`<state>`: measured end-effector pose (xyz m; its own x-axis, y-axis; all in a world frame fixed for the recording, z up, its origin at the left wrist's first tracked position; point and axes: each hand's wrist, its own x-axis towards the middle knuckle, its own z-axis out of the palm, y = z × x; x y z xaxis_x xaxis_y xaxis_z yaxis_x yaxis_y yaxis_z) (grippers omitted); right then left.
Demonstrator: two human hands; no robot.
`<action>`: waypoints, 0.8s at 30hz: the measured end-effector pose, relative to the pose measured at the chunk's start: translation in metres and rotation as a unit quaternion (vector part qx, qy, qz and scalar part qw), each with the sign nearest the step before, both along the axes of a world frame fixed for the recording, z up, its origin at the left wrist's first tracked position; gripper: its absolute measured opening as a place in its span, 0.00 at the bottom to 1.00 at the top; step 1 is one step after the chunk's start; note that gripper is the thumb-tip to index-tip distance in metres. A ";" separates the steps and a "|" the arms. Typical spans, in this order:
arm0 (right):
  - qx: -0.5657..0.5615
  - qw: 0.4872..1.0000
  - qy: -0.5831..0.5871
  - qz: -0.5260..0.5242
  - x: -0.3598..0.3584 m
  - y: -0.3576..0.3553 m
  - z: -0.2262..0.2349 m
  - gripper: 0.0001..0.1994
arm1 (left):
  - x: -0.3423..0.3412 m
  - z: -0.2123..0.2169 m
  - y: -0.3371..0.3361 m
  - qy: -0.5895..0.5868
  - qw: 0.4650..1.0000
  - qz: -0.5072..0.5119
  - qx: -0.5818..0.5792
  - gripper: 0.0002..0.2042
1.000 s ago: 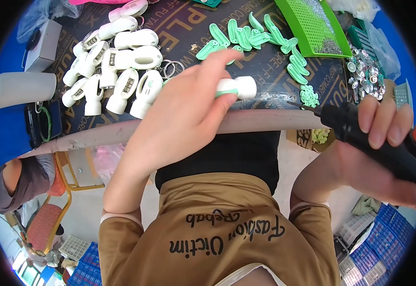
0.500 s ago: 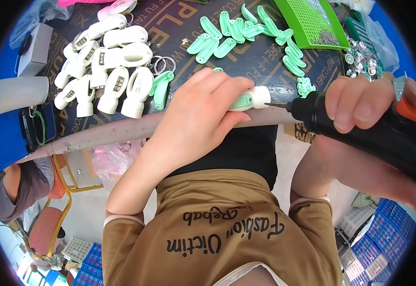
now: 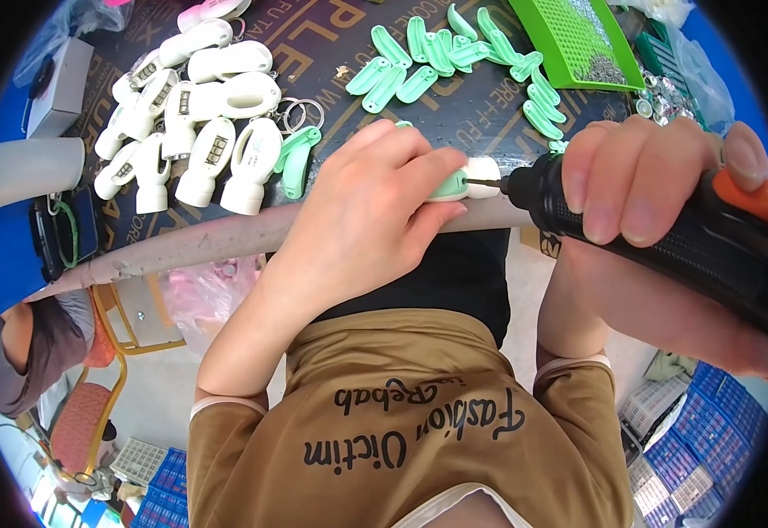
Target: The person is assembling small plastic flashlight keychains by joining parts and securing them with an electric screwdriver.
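My left hand (image 3: 375,198) is closed round a small white plastic casing (image 3: 486,171) with a mint-green cover (image 3: 449,187), held at the table's near edge. Its white neck sticks out to the right of my fingers; the rest is under my hand. My right hand (image 3: 639,180) grips a black electric screwdriver (image 3: 547,198) with an orange part. The thin bit (image 3: 482,182) points left, its tip at the end of the green cover. Left of my hands lie several white casings (image 3: 243,92), some with metal rings. Two loose green covers (image 3: 297,163) lie beside them.
More mint-green covers (image 3: 437,53) lie on the far table. A bright green tray (image 3: 538,31) of small metal parts and a pile of shiny pieces (image 3: 665,99) stand far right. At left are a translucent cup (image 3: 36,172), white box (image 3: 62,88) and phone (image 3: 54,233). Another person's arm (image 3: 16,339) shows lower left.
My right hand has moved left with the screwdriver, bringing its bit from beside the white neck to the end of the green cover. My left hand keeps its hold, nearly still.
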<state>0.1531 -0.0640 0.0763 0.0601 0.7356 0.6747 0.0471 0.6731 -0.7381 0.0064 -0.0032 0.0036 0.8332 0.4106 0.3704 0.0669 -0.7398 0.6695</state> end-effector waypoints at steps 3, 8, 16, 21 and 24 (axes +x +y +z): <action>-0.008 1.000 -0.011 0.010 0.000 0.001 0.000 0.45 | 0.000 -0.001 0.000 -0.006 1.000 0.000 0.000 0.16; -0.020 0.999 -0.030 0.027 0.000 -0.001 0.000 0.46 | 0.001 -0.001 0.000 -0.005 1.000 0.000 -0.007 0.15; -0.040 0.996 -0.057 0.057 0.008 -0.025 0.008 0.47 | 0.001 -0.001 0.000 -0.007 1.000 -0.004 0.005 0.15; -0.049 0.993 -0.072 0.085 0.009 -0.030 0.007 0.47 | 0.003 -0.001 -0.001 -0.029 1.000 -0.004 0.001 0.15; -0.055 0.990 -0.086 0.095 0.016 -0.021 0.006 0.48 | 0.003 0.000 -0.003 -0.022 1.000 -0.002 -0.006 0.15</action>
<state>0.1693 -0.0848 0.0823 -0.1949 0.7923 0.5781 0.0592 0.5978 -0.7994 0.0098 -0.0060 0.0034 0.8180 0.4114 0.4020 0.0340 -0.7322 0.6802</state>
